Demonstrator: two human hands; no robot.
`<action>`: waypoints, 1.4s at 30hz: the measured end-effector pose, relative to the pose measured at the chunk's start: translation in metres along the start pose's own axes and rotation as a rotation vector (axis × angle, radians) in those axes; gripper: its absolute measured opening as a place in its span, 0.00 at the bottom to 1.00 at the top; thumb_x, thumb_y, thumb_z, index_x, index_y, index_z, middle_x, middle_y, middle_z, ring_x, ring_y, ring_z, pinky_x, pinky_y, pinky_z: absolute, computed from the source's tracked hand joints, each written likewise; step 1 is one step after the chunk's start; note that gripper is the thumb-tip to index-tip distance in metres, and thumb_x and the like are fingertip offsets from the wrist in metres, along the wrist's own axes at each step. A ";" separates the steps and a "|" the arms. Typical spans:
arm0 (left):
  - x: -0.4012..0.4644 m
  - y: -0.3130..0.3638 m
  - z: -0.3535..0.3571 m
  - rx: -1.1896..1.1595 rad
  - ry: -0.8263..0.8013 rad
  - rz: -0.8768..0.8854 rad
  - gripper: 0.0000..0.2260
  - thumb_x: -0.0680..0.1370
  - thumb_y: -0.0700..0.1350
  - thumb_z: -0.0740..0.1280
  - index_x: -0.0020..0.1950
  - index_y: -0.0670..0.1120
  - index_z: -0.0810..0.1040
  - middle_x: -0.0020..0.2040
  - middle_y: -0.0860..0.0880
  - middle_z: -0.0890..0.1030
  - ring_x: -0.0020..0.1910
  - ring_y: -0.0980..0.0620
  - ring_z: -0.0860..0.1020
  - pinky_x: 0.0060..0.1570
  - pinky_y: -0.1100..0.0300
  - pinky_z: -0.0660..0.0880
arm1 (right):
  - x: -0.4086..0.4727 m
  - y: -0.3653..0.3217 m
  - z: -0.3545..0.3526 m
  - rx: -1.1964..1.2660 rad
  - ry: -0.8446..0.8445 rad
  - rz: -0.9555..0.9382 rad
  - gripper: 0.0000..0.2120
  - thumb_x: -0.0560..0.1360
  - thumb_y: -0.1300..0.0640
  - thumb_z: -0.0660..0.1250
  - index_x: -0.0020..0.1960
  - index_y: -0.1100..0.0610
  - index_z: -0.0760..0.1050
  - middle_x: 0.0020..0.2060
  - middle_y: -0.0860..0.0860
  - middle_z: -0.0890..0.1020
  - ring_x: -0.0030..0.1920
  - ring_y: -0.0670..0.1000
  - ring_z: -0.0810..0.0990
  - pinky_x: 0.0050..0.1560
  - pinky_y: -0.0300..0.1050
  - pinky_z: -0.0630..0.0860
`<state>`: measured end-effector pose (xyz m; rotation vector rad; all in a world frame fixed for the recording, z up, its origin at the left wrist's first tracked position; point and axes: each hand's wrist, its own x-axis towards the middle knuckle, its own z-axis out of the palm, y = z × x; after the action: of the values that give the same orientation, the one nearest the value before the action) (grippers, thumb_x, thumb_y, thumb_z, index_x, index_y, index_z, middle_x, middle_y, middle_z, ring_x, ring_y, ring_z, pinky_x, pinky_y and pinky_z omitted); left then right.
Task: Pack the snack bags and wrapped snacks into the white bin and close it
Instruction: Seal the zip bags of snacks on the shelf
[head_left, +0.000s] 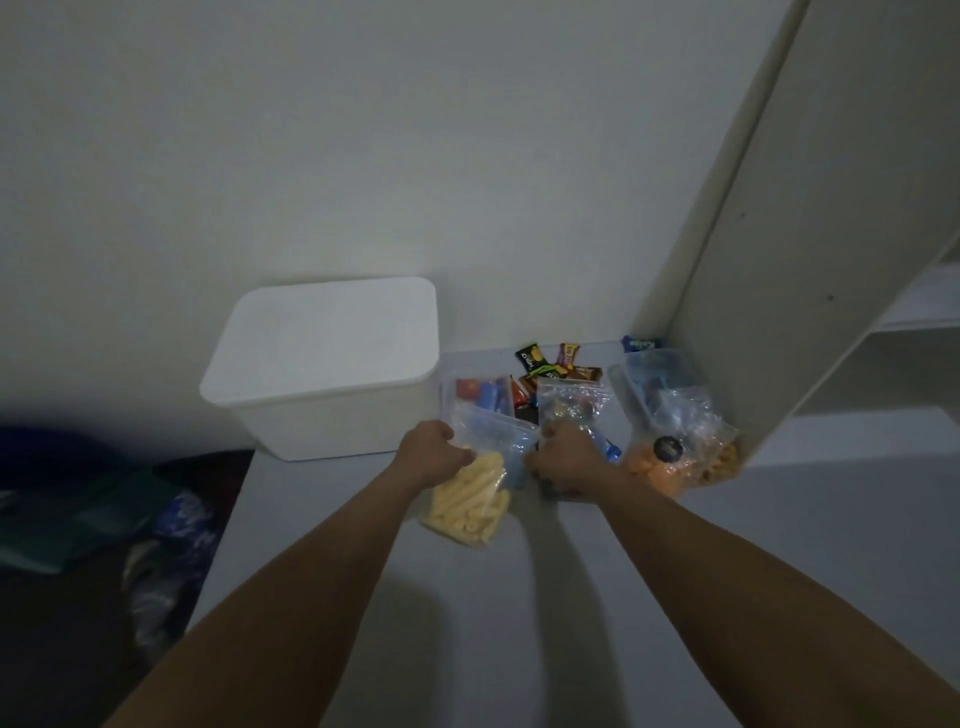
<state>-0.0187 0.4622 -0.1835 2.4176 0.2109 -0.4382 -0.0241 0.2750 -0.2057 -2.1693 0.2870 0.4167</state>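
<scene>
Both arms reach forward over a pale grey table (519, 597) that runs up to a white wall. Against that wall, near the table's left edge, stands the white bin (322, 374), its flat lid (327, 335) sitting on top and covering it.

Just right of the bin, the left hand (431, 457) has its fingers curled round the upper part of a clear zip bag of pale yellow stick snacks (470, 501); the bag's lower end lies on the table nearer the front edge. Behind that hand, another clear zip bag with red and blue packets (480, 397) leans close to the bin's right wall.

The right hand (566, 462) is closed over the lower part of a clear zip bag with mixed small sweets (571, 402), whose sealed top rises above the knuckles; something blue shows at the hand's right side, though what it is cannot be told.

Further right, a clear bag of orange puffed snacks (670, 462) with a round dark label lies beside the foot of a tall white shelf unit (810, 208), which stands at the table's right side. Behind it, another clear zip bag with blue contents (657, 376) sits nearer the wall.

At the back edge, between the bags, several small wrapped snacks (558, 364) in black, red and brown wrappers lie scattered close to the wall.

Left of the table, dim and blurred, lie dark folded fabrics (88, 509).
</scene>
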 end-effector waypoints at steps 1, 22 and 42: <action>0.010 0.002 0.002 -0.009 0.011 -0.011 0.26 0.71 0.48 0.73 0.65 0.39 0.74 0.63 0.41 0.77 0.59 0.43 0.77 0.56 0.54 0.73 | 0.010 0.001 0.002 -0.005 0.010 0.013 0.09 0.72 0.60 0.70 0.50 0.60 0.74 0.43 0.57 0.81 0.45 0.56 0.82 0.43 0.49 0.81; 0.029 -0.023 0.004 -0.563 0.390 -0.037 0.12 0.73 0.38 0.71 0.56 0.37 0.81 0.51 0.41 0.84 0.48 0.51 0.80 0.57 0.59 0.75 | 0.024 0.014 0.010 0.303 0.226 -0.036 0.08 0.74 0.60 0.70 0.38 0.50 0.79 0.37 0.54 0.84 0.41 0.56 0.84 0.47 0.59 0.82; -0.034 -0.062 -0.012 -1.038 0.383 0.045 0.08 0.73 0.31 0.69 0.52 0.35 0.82 0.37 0.54 0.85 0.38 0.57 0.82 0.50 0.53 0.80 | -0.046 -0.032 0.038 0.252 0.343 -0.422 0.05 0.71 0.66 0.71 0.45 0.59 0.84 0.37 0.50 0.85 0.38 0.44 0.84 0.43 0.34 0.80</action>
<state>-0.0637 0.5161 -0.1985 1.4460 0.4226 0.1603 -0.0619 0.3270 -0.1851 -1.9746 0.0569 -0.2213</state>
